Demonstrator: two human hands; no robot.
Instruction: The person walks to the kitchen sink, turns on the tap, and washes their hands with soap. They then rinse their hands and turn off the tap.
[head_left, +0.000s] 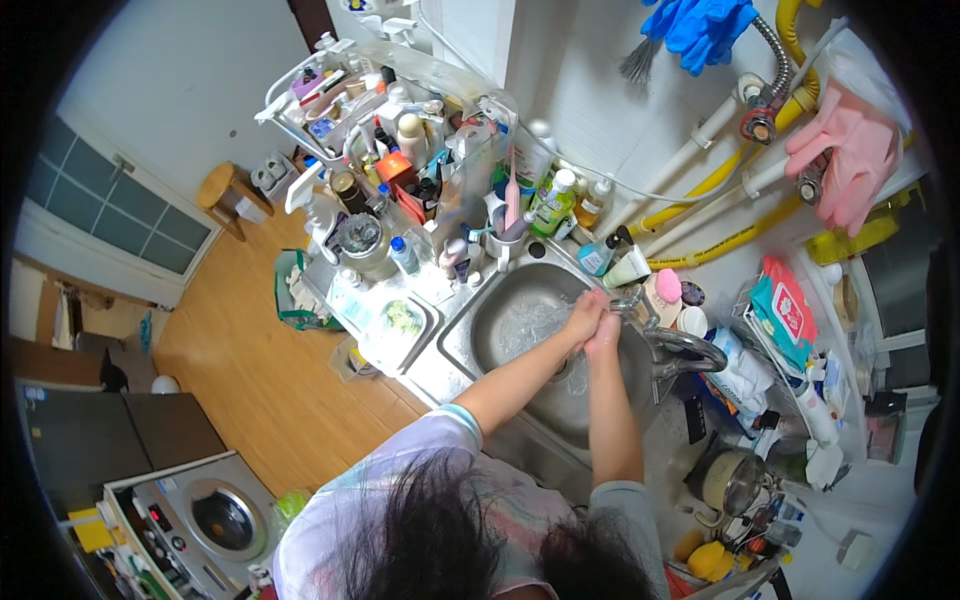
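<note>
My left hand and my right hand are pressed together over a stainless steel sink basin. They are right by the outlet of a chrome faucet. Clear water splashes and pools in the basin to the left of the hands. The fingers overlap, so their exact pose is hidden, and no object shows between the palms. A pump bottle of blue liquid and a pale green squeeze tube lie just beyond the hands. Close to the faucet is a pink oval item.
Left of the basin, a clear container with green pieces sits on the counter. Crowded bottles and a mug with a toothbrush line the back. Pink rubber gloves hang at right on pipes. A pot stands at lower right.
</note>
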